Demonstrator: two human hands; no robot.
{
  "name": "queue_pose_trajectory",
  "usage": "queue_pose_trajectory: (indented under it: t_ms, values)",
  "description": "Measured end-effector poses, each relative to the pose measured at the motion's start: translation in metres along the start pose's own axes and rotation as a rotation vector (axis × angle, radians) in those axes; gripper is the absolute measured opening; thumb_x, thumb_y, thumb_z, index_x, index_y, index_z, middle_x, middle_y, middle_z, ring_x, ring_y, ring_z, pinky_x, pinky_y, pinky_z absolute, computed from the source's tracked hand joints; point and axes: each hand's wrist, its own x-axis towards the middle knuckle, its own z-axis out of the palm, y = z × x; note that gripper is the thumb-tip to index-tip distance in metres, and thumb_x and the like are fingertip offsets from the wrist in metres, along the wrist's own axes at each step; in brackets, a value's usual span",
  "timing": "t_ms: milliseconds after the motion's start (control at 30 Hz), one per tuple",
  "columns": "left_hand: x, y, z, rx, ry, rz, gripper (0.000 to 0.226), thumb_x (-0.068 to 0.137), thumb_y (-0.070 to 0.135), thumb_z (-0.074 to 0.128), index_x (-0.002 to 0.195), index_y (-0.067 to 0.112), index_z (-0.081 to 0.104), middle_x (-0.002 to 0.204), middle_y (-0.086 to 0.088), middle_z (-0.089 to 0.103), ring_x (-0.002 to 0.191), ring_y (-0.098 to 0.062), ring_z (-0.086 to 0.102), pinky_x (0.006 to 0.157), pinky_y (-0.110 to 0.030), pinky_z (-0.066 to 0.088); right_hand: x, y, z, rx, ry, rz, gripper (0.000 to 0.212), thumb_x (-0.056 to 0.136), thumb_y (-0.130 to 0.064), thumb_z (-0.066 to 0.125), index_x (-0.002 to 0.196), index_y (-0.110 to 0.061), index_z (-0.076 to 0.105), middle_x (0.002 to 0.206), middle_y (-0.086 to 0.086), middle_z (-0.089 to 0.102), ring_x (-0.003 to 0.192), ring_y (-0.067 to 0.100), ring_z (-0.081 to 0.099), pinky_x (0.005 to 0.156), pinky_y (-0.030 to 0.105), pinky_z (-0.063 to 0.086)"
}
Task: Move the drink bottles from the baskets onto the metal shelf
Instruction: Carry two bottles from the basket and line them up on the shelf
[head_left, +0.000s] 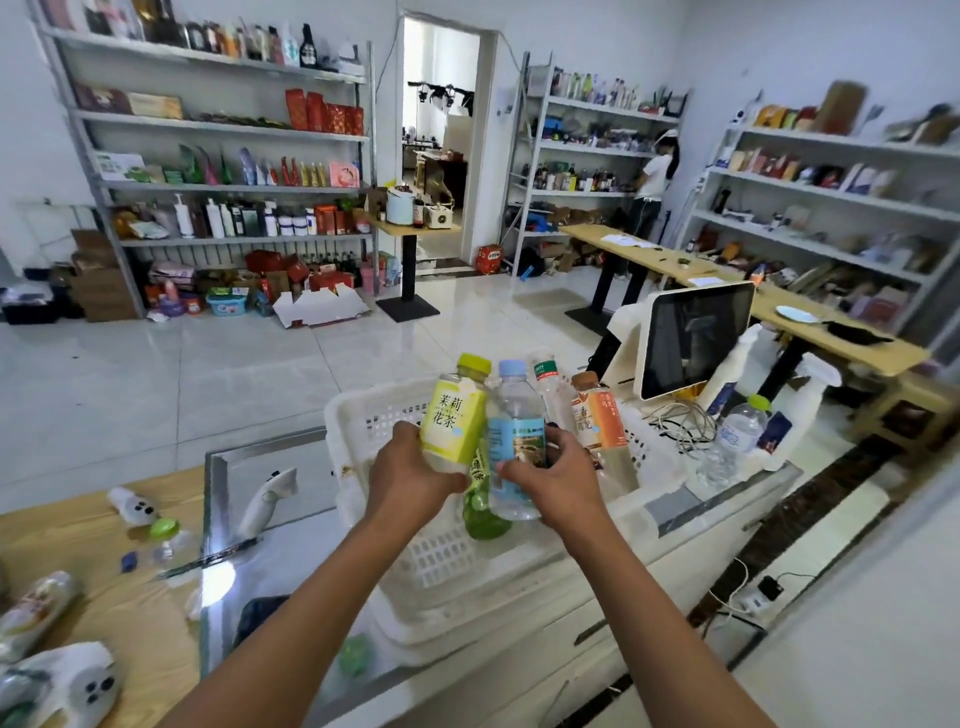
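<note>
Left hand (415, 475) gripping yellow tea bottle (453, 415), right hand (553, 480) clasping water bottle (515, 441), green bottle (483, 512) half hidden

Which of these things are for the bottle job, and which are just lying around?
For the job:
left hand holding the yellow-label tea bottle
right hand holding the blue-label water bottle
orange-label tea bottle
green bottle
white basket

Just lying about:
screen
cables
white spray bottles
water bottle with green cap outside the basket
</note>
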Motion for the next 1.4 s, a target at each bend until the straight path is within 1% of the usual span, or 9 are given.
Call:
queue_pose_trajectory:
  t_ms: [133,200,333,500,700,900,1100,1300,1400]
  values:
    - [-0.009,0.003,-0.026,-0.082,0.001,0.101,0.066,0.056,0.033,0.089,0.102,0.028,0.043,0.094,0.008,0.058,0.081,-0.017,0.059,0.058,-0.027,0.040,-0.018,-0.011,0.010,0.268,0.093,0.085,0.042,0.079,-0.007,0.073,0.116,-0.011,0.054,0.099,0.005,0.070,0.069,0.005,0.070,0.049,0.019,0.049]
    - [-0.010,0.002,-0.035,-0.112,-0.016,0.145,0.065,0.055,0.034,0.089,0.102,0.031,0.043,0.093,0.011,0.058,0.080,-0.015,0.059,0.058,-0.026,0.039,-0.025,-0.014,0.018,0.449,0.163,0.120,0.027,0.086,-0.004,0.063,0.112,-0.008,0.057,0.107,0.014,0.071,0.084,0.019,0.073,0.062,0.031,0.056]
    - [-0.019,0.001,-0.045,-0.164,-0.067,0.234,0.064,0.054,0.035,0.089,0.100,0.032,0.045,0.088,0.017,0.056,0.072,-0.005,0.054,0.057,-0.021,0.039,-0.047,-0.012,0.028,0.628,0.297,0.127,0.041,0.076,-0.011,0.063,0.115,-0.001,0.059,0.107,0.021,0.071,0.096,0.036,0.070,0.088,0.060,0.051]
    - [-0.036,0.000,-0.037,-0.219,-0.193,0.378,0.069,0.049,0.043,0.090,0.105,0.029,0.053,0.094,0.012,0.064,0.079,-0.010,0.060,0.064,-0.026,0.045,-0.100,-0.001,0.021,0.475,0.578,0.038,0.055,0.066,-0.017,0.075,0.115,-0.001,0.057,0.103,0.017,0.074,0.093,0.033,0.072,0.085,0.050,0.057]
    - [-0.084,0.016,-0.010,-0.253,-0.351,0.542,0.070,0.051,0.043,0.089,0.109,0.027,0.053,0.098,0.009,0.066,0.083,-0.016,0.063,0.070,-0.036,0.053,-0.189,-0.001,-0.006,0.304,0.933,0.012,0.048,0.078,-0.002,0.079,0.118,-0.009,0.055,0.098,0.009,0.073,0.077,0.014,0.073,0.062,0.022,0.057]
    - [-0.191,0.047,0.015,-0.318,-0.602,0.670,0.073,0.051,0.043,0.089,0.113,0.025,0.054,0.104,0.007,0.067,0.090,-0.016,0.063,0.072,-0.032,0.051,-0.312,0.001,-0.042,0.110,1.229,-0.021,0.048,0.073,-0.004,0.085,0.102,-0.025,0.053,0.096,0.005,0.073,0.080,0.012,0.074,0.065,0.022,0.058]
    - [-0.334,0.061,0.020,-0.391,-0.886,0.799,0.073,0.053,0.045,0.090,0.113,0.024,0.054,0.104,0.007,0.068,0.089,-0.016,0.065,0.076,-0.034,0.054,-0.463,0.008,-0.056,-0.013,1.552,0.059,0.060,0.057,-0.027,0.093,0.101,-0.033,0.053,0.102,0.001,0.071,0.091,0.015,0.072,0.079,0.043,0.061]
    - [-0.506,0.052,-0.019,-0.446,-1.141,0.894,0.077,0.052,0.044,0.091,0.116,0.020,0.055,0.105,0.004,0.068,0.094,-0.017,0.064,0.074,-0.030,0.050,-0.644,0.009,-0.034,-0.107,1.774,0.134,0.061,0.057,-0.019,0.095,0.100,-0.025,0.053,0.099,0.003,0.071,0.085,0.013,0.073,0.074,0.037,0.061]
    - [-0.586,0.038,-0.044,-0.473,-1.286,0.904,0.076,0.051,0.041,0.092,0.113,0.020,0.054,0.097,0.009,0.064,0.090,-0.013,0.062,0.071,-0.027,0.047,-0.727,0.005,-0.012,-0.147,1.898,0.156,0.060,0.058,-0.018,0.095,0.101,-0.024,0.054,0.097,-0.002,0.070,0.081,0.005,0.071,0.070,0.026,0.060]
